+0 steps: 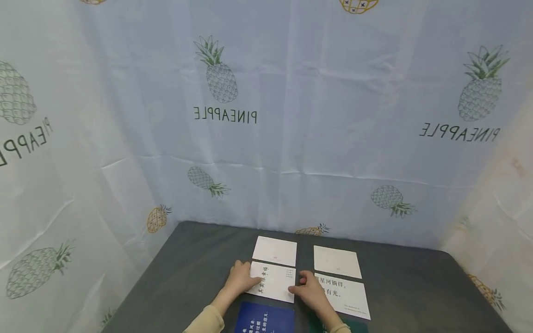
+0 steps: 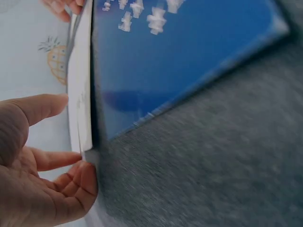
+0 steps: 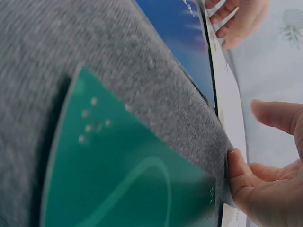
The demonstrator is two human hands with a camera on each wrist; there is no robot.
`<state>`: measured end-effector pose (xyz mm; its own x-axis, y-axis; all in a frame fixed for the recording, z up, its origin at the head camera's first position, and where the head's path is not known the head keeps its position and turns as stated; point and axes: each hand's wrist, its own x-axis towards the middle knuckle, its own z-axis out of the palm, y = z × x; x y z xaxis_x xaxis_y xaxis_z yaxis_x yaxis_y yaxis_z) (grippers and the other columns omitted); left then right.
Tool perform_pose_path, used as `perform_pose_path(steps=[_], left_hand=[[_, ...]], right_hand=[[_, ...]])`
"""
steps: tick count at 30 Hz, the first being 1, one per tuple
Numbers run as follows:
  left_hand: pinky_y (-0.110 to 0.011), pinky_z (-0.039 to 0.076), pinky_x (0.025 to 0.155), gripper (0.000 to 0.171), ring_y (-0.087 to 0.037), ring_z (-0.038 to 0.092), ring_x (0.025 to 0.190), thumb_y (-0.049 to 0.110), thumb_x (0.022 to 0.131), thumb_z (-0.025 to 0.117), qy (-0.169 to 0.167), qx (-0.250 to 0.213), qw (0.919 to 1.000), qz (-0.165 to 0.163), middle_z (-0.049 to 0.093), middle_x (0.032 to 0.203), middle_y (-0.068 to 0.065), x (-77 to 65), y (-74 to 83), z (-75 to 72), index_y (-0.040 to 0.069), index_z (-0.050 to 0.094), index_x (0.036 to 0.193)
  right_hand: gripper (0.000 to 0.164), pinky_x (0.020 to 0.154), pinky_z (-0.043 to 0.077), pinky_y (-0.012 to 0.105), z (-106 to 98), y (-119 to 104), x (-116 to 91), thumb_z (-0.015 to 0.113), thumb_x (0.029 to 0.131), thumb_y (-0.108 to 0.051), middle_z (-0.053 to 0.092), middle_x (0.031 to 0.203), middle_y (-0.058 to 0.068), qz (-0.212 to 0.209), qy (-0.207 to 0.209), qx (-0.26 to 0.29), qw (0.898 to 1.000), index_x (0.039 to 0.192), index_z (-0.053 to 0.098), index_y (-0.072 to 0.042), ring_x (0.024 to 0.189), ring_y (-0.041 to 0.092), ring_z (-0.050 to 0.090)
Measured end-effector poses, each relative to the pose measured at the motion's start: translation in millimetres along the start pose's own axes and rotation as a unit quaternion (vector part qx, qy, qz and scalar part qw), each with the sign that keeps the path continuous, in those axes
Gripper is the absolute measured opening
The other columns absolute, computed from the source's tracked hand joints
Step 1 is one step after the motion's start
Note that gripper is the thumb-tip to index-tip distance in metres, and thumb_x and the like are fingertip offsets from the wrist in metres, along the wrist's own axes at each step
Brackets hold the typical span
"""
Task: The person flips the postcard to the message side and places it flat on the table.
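Note:
A white card with dark vertical writing lies flat on the grey cloth, between both hands. My left hand is at its left edge, thumb over the card. In the left wrist view the thumb and fingers are apart, and a fingertip touches or nearly touches the card's corner. At the card's right edge is my right hand, its thumb reaching over that edge. The right wrist view shows its thumb raised away from the fingers, whose tips rest low beside the card. Neither hand visibly pinches the card.
A blue card lies nearer, a plain white card farther back. To the right are a cream card, a white card with black writing and a green card. Pineapple-print curtains surround the grey table.

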<state>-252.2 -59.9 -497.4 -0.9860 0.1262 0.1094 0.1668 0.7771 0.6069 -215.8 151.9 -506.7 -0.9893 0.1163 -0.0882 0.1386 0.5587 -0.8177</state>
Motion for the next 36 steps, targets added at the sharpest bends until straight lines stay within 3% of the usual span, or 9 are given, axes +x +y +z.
perform_pose_path(steps=[6, 17, 28, 36], left_hand=[[-0.046, 0.045, 0.065, 0.044, -0.033, 0.051, 0.074, 0.020, 0.068, 0.073, -0.006, -0.014, 0.9997, -0.021, 0.049, 0.089, -0.026, -2.3, -9.0, -1.0, -0.013, 0.058, 0.093], [-0.028, 0.036, 0.054, 0.022, -0.018, 0.044, 0.062, 0.013, 0.072, 0.069, -0.010, -0.054, 0.9984, -0.012, 0.052, 0.070, -0.012, -3.6, -10.1, -4.0, -0.004, 0.055, 0.074], [-0.024, 0.036, 0.049, 0.004, -0.012, 0.045, 0.055, 0.000, 0.069, 0.064, 0.019, -0.114, 0.9927, -0.037, 0.055, 0.062, -0.004, -1.1, -17.9, -10.9, -0.003, 0.061, 0.068], [-0.024, 0.036, 0.048, 0.004, -0.010, 0.047, 0.052, 0.004, 0.073, 0.065, 0.038, -0.172, 0.9821, -0.065, 0.055, 0.056, 0.000, 8.6, -13.1, -24.5, 0.000, 0.064, 0.071]], right_hand=[[0.069, 0.077, 0.048, 0.046, 4.0, -2.0, -0.1, 0.075, 0.069, -0.015, 0.059, 0.101, 0.022, 0.007, -0.017, -0.001, 1.000, 0.122, 0.043, 0.017, 0.090, 0.032, 0.058], [0.067, 0.074, 0.051, 0.042, 10.9, -2.0, -1.9, 0.073, 0.068, -0.007, 0.058, 0.101, 0.027, 0.004, -0.005, 0.014, 1.000, 0.121, 0.042, 0.021, 0.088, 0.033, 0.062], [0.042, 0.063, 0.041, 0.028, 16.9, -1.3, -2.2, 0.066, 0.074, -0.005, 0.056, 0.084, 0.010, -0.005, 0.026, 0.053, 0.998, 0.110, 0.054, 0.012, 0.076, 0.017, 0.052], [0.017, 0.056, 0.043, 0.023, 11.2, -8.9, 2.8, 0.062, 0.084, -0.013, 0.058, 0.077, 0.004, -0.011, 0.089, 0.085, 0.992, 0.096, 0.064, 0.000, 0.067, 0.012, 0.051]])
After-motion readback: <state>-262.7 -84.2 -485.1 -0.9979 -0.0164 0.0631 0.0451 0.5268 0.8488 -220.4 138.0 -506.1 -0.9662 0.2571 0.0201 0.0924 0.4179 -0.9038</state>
